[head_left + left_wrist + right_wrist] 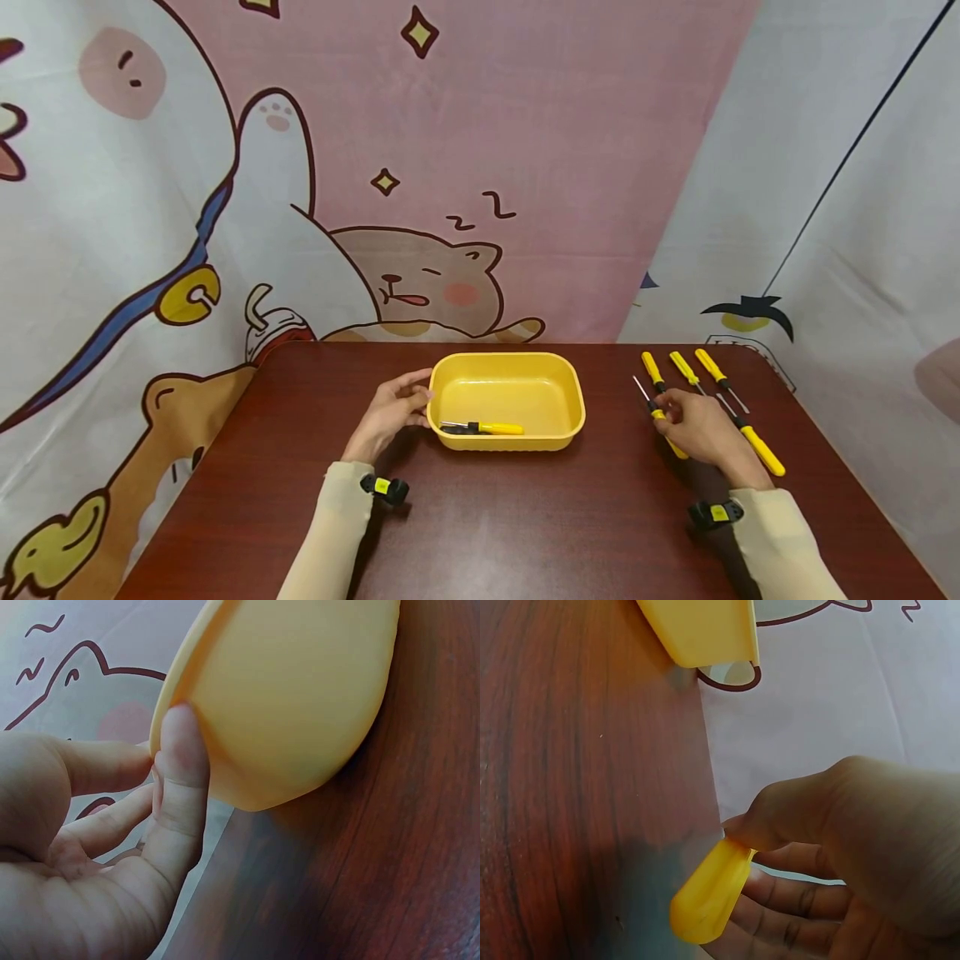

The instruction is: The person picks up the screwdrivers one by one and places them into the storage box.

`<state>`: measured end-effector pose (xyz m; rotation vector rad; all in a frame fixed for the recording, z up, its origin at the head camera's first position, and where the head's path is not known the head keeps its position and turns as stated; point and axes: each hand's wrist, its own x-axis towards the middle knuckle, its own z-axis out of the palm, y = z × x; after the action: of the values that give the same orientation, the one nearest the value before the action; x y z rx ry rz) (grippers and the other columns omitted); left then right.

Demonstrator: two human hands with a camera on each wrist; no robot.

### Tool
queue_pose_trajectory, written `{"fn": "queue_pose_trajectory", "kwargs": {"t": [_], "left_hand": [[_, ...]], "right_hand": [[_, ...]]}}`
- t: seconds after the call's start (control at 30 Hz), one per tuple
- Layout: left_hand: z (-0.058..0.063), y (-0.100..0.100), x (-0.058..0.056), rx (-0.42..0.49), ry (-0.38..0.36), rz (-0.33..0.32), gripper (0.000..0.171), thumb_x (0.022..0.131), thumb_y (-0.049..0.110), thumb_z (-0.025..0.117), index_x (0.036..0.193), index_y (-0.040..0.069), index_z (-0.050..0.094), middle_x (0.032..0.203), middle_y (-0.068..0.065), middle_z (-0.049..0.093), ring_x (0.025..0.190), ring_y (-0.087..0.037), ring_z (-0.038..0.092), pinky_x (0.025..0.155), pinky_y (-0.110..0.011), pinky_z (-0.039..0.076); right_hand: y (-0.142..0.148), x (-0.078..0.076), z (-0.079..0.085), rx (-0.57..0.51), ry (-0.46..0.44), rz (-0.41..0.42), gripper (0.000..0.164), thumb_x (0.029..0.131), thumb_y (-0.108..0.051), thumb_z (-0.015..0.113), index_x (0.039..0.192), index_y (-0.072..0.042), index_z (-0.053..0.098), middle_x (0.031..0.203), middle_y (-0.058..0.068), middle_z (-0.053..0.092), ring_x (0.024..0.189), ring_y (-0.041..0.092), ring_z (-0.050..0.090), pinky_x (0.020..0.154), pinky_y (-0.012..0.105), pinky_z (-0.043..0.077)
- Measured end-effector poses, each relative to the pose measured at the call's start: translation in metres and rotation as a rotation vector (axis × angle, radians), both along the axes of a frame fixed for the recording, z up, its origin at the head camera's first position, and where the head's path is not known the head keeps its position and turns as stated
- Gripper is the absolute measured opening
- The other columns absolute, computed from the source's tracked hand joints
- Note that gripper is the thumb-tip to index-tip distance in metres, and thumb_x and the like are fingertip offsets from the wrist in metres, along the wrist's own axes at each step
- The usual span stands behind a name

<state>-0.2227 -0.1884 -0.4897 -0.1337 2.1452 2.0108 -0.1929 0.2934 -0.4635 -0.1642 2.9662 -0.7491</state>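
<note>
My left hand pinches the left rim of a yellow plastic basin, thumb on the outer wall in the left wrist view. Inside the basin, near its front wall, lies a screwdriver with a yellow handle, a dark part beside it. Over at the right, my right hand grips another screwdriver by its yellow and black handle. Its thin metal blade points away to the upper left in the head view. The fingers hide part of that handle.
Around the right hand lie more yellow-handled screwdrivers: one at the back, two beside it to the right, and a longer one partly behind the hand. The dark red-brown table ends at a cartoon-printed cloth.
</note>
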Motion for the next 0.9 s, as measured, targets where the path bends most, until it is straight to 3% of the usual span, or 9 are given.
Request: {"fn": "queue_pose_trajectory", "kwargs": {"t": [0.5, 0.9], "left_hand": [[0.000, 0.001, -0.001, 0.024, 0.008, -0.007, 0.048, 0.098, 0.004, 0.066, 0.144, 0.010, 0.057, 0.115, -0.023, 0.061, 0.075, -0.022, 0.066, 0.067, -0.033, 0.064], [0.000, 0.001, -0.001, 0.029, 0.006, -0.012, 0.048, 0.098, 0.004, 0.066, 0.145, 0.010, 0.057, 0.117, -0.025, 0.060, 0.076, -0.023, 0.066, 0.068, -0.032, 0.063]], "right_hand": [[-0.009, 0.000, 0.015, -0.026, 0.076, 0.041, 0.036, 0.091, -0.013, 0.072, 0.123, 0.002, 0.063, 0.082, 0.005, 0.059, 0.057, 0.015, 0.050, 0.048, 0.026, 0.042], [-0.020, -0.005, 0.029, -0.028, 0.090, 0.049, 0.035, 0.092, -0.014, 0.073, 0.123, -0.001, 0.064, 0.087, 0.007, 0.060, 0.064, 0.016, 0.051, 0.050, 0.025, 0.045]]}}
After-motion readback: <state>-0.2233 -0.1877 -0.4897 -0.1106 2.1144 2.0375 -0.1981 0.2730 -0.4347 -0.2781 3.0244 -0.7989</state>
